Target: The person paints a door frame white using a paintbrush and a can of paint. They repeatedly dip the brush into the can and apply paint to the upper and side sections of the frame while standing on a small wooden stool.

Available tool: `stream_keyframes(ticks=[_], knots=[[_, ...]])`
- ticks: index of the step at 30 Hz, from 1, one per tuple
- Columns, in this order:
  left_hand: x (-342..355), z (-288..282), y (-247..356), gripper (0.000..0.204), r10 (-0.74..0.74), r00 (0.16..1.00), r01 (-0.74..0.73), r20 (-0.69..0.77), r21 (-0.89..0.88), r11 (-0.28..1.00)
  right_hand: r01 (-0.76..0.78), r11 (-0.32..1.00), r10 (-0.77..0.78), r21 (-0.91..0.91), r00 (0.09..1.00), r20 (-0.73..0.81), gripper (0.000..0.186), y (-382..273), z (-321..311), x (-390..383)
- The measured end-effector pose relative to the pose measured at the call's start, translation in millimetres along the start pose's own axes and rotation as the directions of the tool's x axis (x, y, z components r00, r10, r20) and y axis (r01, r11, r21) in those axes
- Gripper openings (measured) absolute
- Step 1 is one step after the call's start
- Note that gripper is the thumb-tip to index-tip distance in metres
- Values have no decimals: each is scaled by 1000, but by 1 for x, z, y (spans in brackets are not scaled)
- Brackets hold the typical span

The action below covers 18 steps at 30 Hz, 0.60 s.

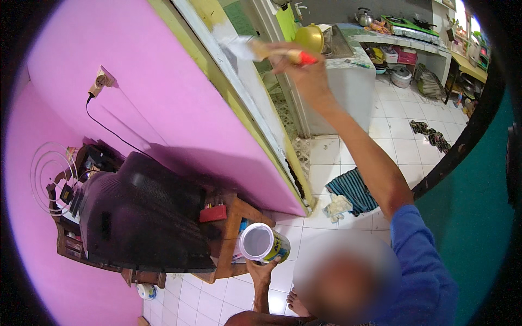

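My right hand [305, 75] is raised up ahead, its fingers closed around the handle of a paintbrush [240, 49]. The brush has a pale handle with a red end, and its whitish bristles lie against the upper part of a wooden door frame [217, 54]. White or pale grey covers the frame's face, with yellow-green along its edges. Lower down, my left hand [262, 271] grips a paint can [278, 247] from below. The can is lidless, with a white rim and a pale inside; how much paint it holds I cannot tell.
Left of the frame runs a pink wall [179, 103] with a plugged-in socket [102, 81]. A black television [147, 217] stands on a wooden cabinet [231, 228] close to the can. Beyond the doorway, a striped cloth [353, 190] lies on white tiles, near a kitchen counter [353, 68].
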State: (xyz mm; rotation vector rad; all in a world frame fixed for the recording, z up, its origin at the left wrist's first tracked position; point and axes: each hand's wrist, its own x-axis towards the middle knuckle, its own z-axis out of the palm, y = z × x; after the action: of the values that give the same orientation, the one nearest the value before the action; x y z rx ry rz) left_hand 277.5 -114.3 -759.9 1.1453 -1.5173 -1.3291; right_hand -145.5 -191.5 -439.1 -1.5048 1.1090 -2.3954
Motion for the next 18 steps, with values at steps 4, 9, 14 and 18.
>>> stream_keyframes(ticks=[4,9,14,18], knots=[[-5,6,18,92,-64,998,65,23,-70,995,4,864,135,503,962,-238,36,11,-16,36],[0,1,5,93,-47,999,47,15,-18,999,-196,616,410,763,907,-98,31,55,-5,47],[-2,-2,-10,90,88,996,-88,-18,-29,996,-321,624,586,712,796,-154,29,92,-4,-9],[-3,1,-7,90,17,999,-15,29,-51,999,-410,657,654,632,728,-206,28,109,-27,-57]])
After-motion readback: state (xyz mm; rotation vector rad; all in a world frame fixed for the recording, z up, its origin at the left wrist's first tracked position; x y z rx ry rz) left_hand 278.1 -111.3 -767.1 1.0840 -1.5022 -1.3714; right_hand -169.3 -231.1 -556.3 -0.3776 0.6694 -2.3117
